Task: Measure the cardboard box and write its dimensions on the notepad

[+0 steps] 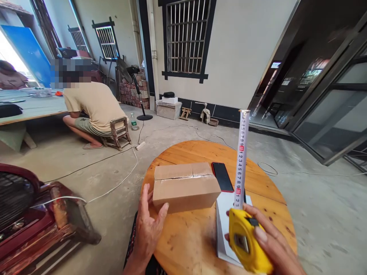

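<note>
My right hand [272, 238] is closed around a yellow tape measure [246, 242], its thumb near the black button. The white blade [240, 164] stands pulled out, pointing up and away over the table. My left hand [149, 225] has its fingers spread at the near left corner of a closed cardboard box [186, 189]; whether it touches the box I cannot tell. Clear tape runs along the box's top seam. To the right of the box lies a dark phone [223, 176] with a red edge. White paper or a notebook [225, 233] lies partly under the tape measure.
The round wooden table [189, 244] carries these things. A person [94, 103] sits on a small chair by a long table [43, 107] at left. A standing fan [140, 95], a bottle [133, 122] and cables [126, 175] are on the floor. Dark red machinery [25, 214] stands near left.
</note>
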The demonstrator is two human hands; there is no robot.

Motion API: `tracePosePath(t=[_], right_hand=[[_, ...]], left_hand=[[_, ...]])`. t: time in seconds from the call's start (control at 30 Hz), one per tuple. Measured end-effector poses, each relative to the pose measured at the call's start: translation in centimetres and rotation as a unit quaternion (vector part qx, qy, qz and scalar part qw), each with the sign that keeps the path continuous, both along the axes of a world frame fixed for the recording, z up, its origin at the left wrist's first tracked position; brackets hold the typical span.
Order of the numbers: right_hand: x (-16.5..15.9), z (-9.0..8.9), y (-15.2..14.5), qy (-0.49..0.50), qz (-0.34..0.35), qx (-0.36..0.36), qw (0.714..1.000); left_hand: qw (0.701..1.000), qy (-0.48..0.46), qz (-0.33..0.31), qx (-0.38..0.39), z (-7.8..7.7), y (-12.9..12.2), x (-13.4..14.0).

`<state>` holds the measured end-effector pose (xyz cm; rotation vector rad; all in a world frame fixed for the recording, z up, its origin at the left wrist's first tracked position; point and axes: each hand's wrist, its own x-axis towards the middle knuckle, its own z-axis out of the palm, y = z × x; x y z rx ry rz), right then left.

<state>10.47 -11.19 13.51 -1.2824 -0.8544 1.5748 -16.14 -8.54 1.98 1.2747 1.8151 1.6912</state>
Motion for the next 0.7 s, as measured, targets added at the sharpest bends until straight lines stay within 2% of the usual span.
tracePosePath(t=[0.1, 0.2, 0.3, 0.4, 0.57, 0.7], right_hand=[[0.2, -0.2, 2.8, -0.008, -0.024, 0.047, 0.999], [-0.2, -2.1, 4.5, 0.013, 0.013, 0.07, 0.997], [-1.0, -3.4, 4.9, 0.04, 0.034, 0.083, 0.995], [-1.6, -3.0, 4.9, 0.063, 0.041, 0.086, 0.993], [-2.2, -0.7, 7.3, 0.099, 0.071, 0.096, 0.988], [-2.8, -0.5, 9.2, 0.084, 0.076, 0.111, 0.987]], left_hand=[[0.997, -0.054, -0.03, -0.037, -1.3, -0.2, -0.4], [0.993, -0.05, -0.048, -0.095, -2.1, -0.2, -0.9], [0.989, -0.064, -0.063, -0.118, -2.4, -0.3, -1.2], [0.989, -0.08, -0.046, -0.116, -1.6, -0.6, -1.8], [0.992, -0.035, 0.018, -0.119, 1.2, -1.1, -3.1], [0.994, -0.022, -0.017, -0.103, 1.5, -0.8, -3.1]])
